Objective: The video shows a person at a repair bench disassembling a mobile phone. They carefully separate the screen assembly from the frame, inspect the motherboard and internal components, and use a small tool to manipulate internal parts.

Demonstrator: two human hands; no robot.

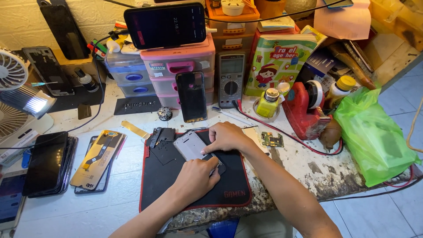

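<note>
A grey opened phone body [190, 144] lies tilted on a black work mat with a red border [229, 194]. My right hand [225, 137] rests on the phone's right edge and presses down on it with the fingers. My left hand [196, 177] grips the phone's lower end, fingers curled around it and a small dark piece. Small black cover parts [162, 136] lie on the mat's upper left corner.
A small green circuit board [272, 139] lies right of the mat. A stack of phones [46, 163] and a screen with gold flex [98, 159] sit left. Behind stand pink drawers [178, 70], a multimeter [231, 79], a red tape dispenser [305, 110], a green bag [374, 136] and a fan [15, 92].
</note>
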